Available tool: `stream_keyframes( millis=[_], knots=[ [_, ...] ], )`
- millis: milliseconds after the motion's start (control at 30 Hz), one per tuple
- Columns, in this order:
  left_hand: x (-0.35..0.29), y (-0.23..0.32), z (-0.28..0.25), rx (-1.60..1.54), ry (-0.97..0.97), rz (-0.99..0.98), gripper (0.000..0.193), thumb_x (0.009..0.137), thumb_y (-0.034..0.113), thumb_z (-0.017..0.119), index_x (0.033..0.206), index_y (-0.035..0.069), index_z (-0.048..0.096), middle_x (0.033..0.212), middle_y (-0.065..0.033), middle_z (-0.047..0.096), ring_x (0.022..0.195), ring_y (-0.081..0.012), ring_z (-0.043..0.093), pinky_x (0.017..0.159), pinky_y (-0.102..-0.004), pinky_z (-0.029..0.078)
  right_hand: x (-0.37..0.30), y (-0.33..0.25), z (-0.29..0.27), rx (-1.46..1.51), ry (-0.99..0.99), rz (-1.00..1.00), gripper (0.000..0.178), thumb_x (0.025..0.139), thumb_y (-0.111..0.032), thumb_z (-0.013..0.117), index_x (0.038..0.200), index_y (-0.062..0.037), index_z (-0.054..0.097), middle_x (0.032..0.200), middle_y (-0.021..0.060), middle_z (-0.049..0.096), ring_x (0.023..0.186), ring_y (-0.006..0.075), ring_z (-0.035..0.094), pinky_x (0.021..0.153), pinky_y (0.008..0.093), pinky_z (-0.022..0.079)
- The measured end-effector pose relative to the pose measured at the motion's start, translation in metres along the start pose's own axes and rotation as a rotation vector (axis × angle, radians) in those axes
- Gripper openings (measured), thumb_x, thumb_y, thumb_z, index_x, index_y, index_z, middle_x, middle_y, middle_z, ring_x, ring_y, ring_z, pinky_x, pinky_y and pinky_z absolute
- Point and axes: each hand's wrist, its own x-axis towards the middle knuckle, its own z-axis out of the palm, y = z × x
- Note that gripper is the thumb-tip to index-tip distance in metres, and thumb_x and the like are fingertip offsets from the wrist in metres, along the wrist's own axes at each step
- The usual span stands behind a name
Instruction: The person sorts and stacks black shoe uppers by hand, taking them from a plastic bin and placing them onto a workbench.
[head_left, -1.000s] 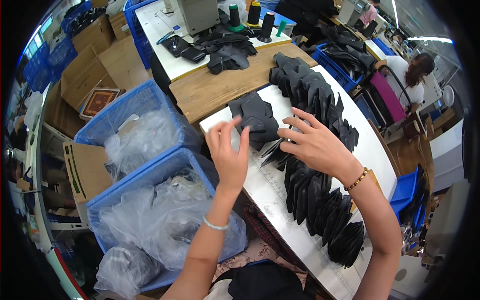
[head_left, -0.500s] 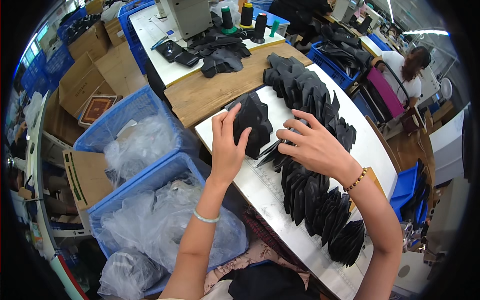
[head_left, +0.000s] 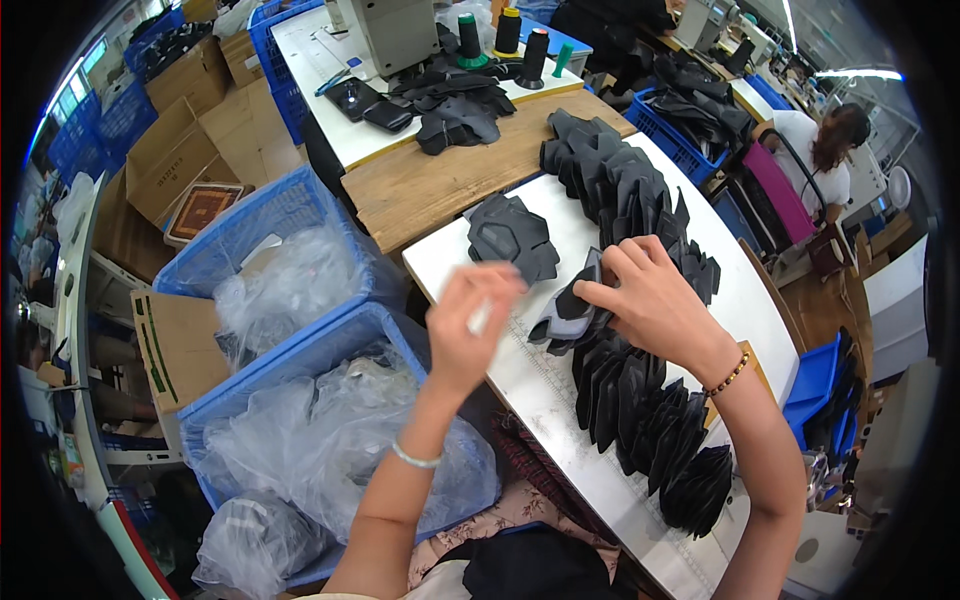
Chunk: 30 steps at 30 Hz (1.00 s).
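Observation:
My right hand is closed on a dark fabric piece, thumb on top, and its pale grey face shows. It hovers over the row of standing black fabric pieces on the white table. A second curved row of black pieces runs toward the far end. Near the table's left corner lies a small pile of flat black pieces. My left hand is just short of that pile, apart from it, its fingers smeared by motion.
A wooden board adjoins the white table at its far side. Thread cones and a sewing machine stand beyond. Blue crates with clear plastic bags are at left. Another person sits at far right.
My left hand has let go of the small pile and drawn back toward me. My right hand now has a fabric piece lifted and turned, showing its grey side.

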Motion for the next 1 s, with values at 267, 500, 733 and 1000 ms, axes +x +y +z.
stream_keyframes(
  millis=[267, 500, 733, 1000],
  knots=[
    [0.018, -0.025, 0.021, 0.520, -0.085, -0.303, 0.059, 0.073, 0.027, 0.076, 0.116, -0.007, 0.055, 0.116, -0.0168, 0.050, 0.111, -0.0323, 0.044, 0.096, -0.0391, 0.037, -0.004, 0.001, -0.003, 0.047, -0.011, 0.058, 0.037, 0.063, -0.004, 0.070, 0.098, -0.0146, 0.061, 0.089, 0.0068, 0.049, 0.095, 0.0244, 0.050, 0.089, 0.0368, 0.039],
    [0.023, -0.023, 0.024, 0.343, -0.117, -0.235, 0.059, 0.074, 0.010, 0.073, 0.123, -0.002, 0.042, 0.132, -0.0209, 0.043, 0.131, -0.0383, 0.032, 0.109, -0.0464, 0.026, -0.004, 0.002, -0.005, 0.060, -0.011, 0.092, 0.036, 0.064, -0.003, 0.070, 0.097, -0.0135, 0.061, 0.104, 0.0099, 0.050, 0.109, 0.0261, 0.047, 0.096, 0.0388, 0.037],
    [0.013, -0.016, 0.032, 0.304, -0.092, -0.164, 0.054, 0.076, 0.000, 0.068, 0.124, 0.003, 0.044, 0.123, -0.0190, 0.048, 0.121, -0.0378, 0.043, 0.102, -0.0419, 0.036, 0.006, 0.001, -0.012, 0.158, -0.035, 0.064, 0.035, 0.061, -0.003, 0.073, 0.094, -0.0111, 0.062, 0.144, 0.0103, 0.034, 0.136, 0.0291, 0.028, 0.109, 0.0423, 0.029],
    [-0.004, 0.011, 0.023, -0.043, -0.190, -0.005, 0.040, 0.079, -0.007, 0.061, 0.118, 0.003, 0.057, 0.109, -0.0140, 0.051, 0.097, -0.0279, 0.056, 0.082, -0.0334, 0.048, 0.017, 0.013, -0.015, 0.234, -0.149, 0.025, 0.040, 0.058, 0.003, 0.070, 0.095, -0.0093, 0.062, 0.144, 0.0083, 0.036, 0.135, 0.0298, 0.030, 0.110, 0.0414, 0.029]
  ],
)
